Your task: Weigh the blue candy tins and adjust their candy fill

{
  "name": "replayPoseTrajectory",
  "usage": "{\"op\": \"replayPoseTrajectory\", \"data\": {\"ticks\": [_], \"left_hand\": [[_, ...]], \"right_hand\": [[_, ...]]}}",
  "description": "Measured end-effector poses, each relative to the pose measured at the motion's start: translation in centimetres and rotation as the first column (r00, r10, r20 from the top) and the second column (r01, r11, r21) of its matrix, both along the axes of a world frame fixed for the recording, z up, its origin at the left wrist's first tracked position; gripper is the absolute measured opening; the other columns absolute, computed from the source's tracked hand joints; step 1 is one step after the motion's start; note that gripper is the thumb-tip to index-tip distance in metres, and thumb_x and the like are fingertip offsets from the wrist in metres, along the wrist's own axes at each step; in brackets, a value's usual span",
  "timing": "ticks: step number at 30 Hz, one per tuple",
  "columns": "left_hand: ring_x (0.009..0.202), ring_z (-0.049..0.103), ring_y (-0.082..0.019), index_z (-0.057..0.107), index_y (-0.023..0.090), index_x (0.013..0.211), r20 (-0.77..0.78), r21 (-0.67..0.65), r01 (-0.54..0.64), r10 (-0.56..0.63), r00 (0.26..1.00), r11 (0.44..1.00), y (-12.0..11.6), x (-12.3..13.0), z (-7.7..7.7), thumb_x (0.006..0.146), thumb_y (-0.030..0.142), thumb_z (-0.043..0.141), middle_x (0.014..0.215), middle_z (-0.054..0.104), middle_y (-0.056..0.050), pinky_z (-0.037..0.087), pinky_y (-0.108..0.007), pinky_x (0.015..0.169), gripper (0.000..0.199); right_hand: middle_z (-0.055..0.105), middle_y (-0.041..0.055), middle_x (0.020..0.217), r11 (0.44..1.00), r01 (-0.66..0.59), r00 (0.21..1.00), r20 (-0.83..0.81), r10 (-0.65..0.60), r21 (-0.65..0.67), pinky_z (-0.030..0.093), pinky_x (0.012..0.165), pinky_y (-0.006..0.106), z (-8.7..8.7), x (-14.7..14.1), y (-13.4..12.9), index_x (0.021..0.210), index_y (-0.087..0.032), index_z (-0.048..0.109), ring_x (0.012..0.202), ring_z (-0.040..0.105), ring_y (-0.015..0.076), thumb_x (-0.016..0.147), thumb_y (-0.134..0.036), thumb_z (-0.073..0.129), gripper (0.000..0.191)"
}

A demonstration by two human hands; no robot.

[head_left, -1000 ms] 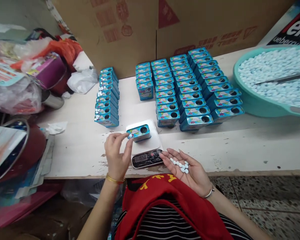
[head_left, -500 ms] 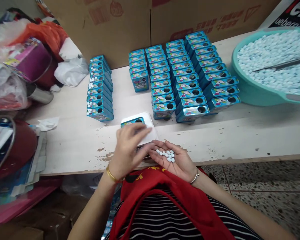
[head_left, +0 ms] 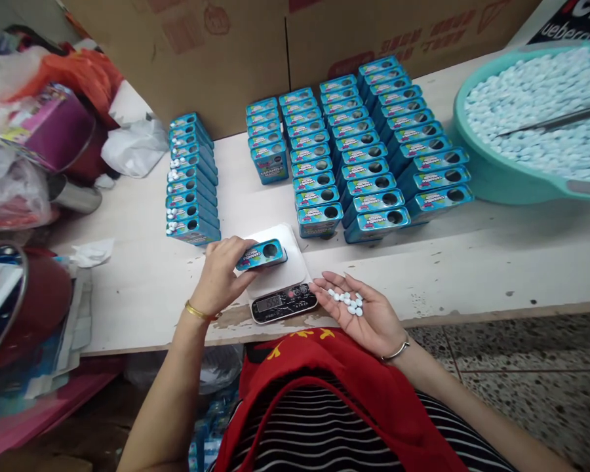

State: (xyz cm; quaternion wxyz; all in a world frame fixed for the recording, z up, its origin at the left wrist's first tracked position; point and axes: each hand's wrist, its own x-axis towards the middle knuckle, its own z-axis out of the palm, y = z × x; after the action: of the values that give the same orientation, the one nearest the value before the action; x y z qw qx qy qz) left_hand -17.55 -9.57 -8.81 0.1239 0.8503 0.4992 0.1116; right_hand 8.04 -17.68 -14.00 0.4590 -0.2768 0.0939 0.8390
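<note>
My left hand [head_left: 222,272] grips a blue candy tin [head_left: 260,254] by its end, fingers and thumb on either side. The tin stands on the white plate of a digital scale [head_left: 295,252], and its round top opening faces up. Below the plate, the scale's black panel carries a lit display [head_left: 269,304]. To the right of the scale, my right hand [head_left: 373,321] is turned palm up and cupped, carrying several pale candies [head_left: 348,301]. Its fingertips are close to the panel's right end.
Rows of blue tins [head_left: 319,216] with round openings stand behind the scale. Another row [head_left: 194,226] at left has small candies on several tops. A turquoise basin [head_left: 496,177] of pale candies, with a metal scoop, is at right. Cardboard [head_left: 226,72] backs the table; bags [head_left: 132,147] crowd the left.
My left hand has moved from beside my right palm to the tin and closed on it. The right hand has shifted slightly right with its candies, and the scale's display now shows.
</note>
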Motion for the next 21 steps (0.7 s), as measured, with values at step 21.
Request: {"op": "replayPoseTrajectory", "data": {"ticks": [21], "left_hand": [[0.092, 0.061, -0.016, 0.064, 0.02, 0.1, 0.347, 0.194, -0.227, 0.15, 0.926, 0.954, 0.1, -3.1, 2.4, 0.084, 0.03, 0.064, 0.096, 0.066, -0.004, 0.048, -0.034, 0.087, 0.019]], "right_hand": [[0.072, 0.0128, 0.107, 0.999, 0.03, 0.999, 0.02, -0.03, -0.029, 0.053, 0.095, 0.031, -0.2, 0.2, 0.4, 0.103, -0.008, 0.067, 0.108, 0.066, 0.0195, 0.092, -0.019, 0.044, 0.028]]}}
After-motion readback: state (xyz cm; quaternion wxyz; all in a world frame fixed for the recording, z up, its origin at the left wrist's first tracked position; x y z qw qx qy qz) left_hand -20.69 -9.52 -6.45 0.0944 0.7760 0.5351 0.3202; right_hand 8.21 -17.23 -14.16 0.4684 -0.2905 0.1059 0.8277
